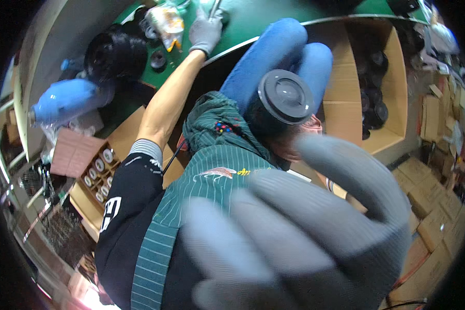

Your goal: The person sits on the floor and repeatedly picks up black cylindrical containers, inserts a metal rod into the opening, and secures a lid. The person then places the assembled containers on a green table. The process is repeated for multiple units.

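My left hand (205, 35), in a grey knit glove, rests over the green workbench at the top, its fingers closed around a slim metal rod (215, 7). Close to the camera, my right hand (315, 227) wears a grey glove too and is blurred; its fingers are curved and apart, with nothing visible between them. A black cylindrical object with a stepped round cap (285, 97) sits at my lap against my jeans, beyond the right fingertips. Left of my left hand lies a clear plastic bag (165, 23) with orange print.
A small black round part (158, 61) and a large black object (116, 54) sit on the green bench (243, 26). A blue bottle-shaped object (67, 101) stands left. An open carton (392, 103) of black parts is right; stacked cardboard boxes (434, 227) stand beyond.
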{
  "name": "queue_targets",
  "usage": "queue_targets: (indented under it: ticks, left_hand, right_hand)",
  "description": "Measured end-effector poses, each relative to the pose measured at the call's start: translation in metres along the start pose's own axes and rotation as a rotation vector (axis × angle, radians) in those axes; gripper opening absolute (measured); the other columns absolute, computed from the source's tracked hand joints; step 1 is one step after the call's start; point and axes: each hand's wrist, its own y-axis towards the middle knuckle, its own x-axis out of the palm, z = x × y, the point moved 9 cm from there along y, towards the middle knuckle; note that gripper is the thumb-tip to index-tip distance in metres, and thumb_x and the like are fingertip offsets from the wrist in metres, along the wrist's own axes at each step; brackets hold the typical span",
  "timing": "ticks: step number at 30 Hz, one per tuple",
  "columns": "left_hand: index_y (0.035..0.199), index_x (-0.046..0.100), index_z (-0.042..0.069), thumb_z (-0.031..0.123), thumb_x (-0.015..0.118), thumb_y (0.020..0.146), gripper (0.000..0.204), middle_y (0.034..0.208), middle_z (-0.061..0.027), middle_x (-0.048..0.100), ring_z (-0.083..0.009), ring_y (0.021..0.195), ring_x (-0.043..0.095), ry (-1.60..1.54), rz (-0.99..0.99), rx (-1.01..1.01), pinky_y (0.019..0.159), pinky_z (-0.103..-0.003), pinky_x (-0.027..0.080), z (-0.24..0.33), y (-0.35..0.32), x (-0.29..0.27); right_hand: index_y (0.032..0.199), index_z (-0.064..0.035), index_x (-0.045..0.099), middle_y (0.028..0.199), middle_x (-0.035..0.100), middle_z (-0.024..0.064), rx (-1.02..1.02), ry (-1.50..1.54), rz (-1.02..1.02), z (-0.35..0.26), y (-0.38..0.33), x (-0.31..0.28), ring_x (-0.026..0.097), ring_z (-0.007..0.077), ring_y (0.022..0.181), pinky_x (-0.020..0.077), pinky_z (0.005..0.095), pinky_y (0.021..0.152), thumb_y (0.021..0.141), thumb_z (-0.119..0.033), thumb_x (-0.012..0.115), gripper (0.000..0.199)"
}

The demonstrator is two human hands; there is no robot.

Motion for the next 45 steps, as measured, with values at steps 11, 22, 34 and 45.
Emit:
queue_targets:
  ticks: [11,22,34,45]
  left_hand:
    - [0.142,0.060,0.003,0.046,0.070,0.096,0.064,0.132,-0.0216,0.069,-0.0383,0.127,0.065,0.195,0.048,0.485,0.106,-0.051,0.053,0.054,-0.030,-0.052]
    - [0.141,0.067,0.007,0.020,0.085,0.085,0.061,0.146,-0.0222,0.063,-0.0423,0.136,0.060,-0.398,-0.245,0.791,0.116,-0.053,0.049,0.073,-0.163,-0.107]
    - [0.129,0.063,0.013,0.017,0.101,0.066,0.075,0.145,-0.0250,0.062,-0.0436,0.136,0.061,-0.427,0.072,0.869,0.113,-0.049,0.051,0.175,-0.049,-0.174]
    - [0.126,0.069,0.009,0.030,0.091,0.071,0.063,0.129,-0.0163,0.068,-0.0364,0.124,0.065,0.131,0.228,0.392,0.107,-0.045,0.053,0.189,0.344,-0.079]
  right_hand:
    - [0.162,-0.0037,0.045,0.168,0.036,0.0337,0.860,-0.114,0.185,0.183,-0.070,0.126,0.035,0.0492,0.157,0.0363,0.0520,0.126,0.077,-0.038,0.095,0.105]
    - [0.149,0.0019,0.060,0.157,0.056,0.0231,0.856,0.319,1.084,0.218,-0.126,0.081,0.059,0.0329,0.141,0.0516,0.0439,0.114,0.081,-0.027,0.097,0.083]
    - [0.170,-0.0094,0.032,0.162,0.049,0.0277,0.537,1.966,0.836,0.337,-0.043,0.162,0.054,0.0453,0.145,0.0452,0.0577,0.120,0.109,-0.072,0.040,0.088]
    - [0.175,-0.0079,0.018,0.177,0.024,0.0276,-0.065,2.405,0.605,0.376,-0.049,0.212,0.021,0.0458,0.165,0.0106,0.0608,0.135,0.111,-0.066,0.039,0.089]
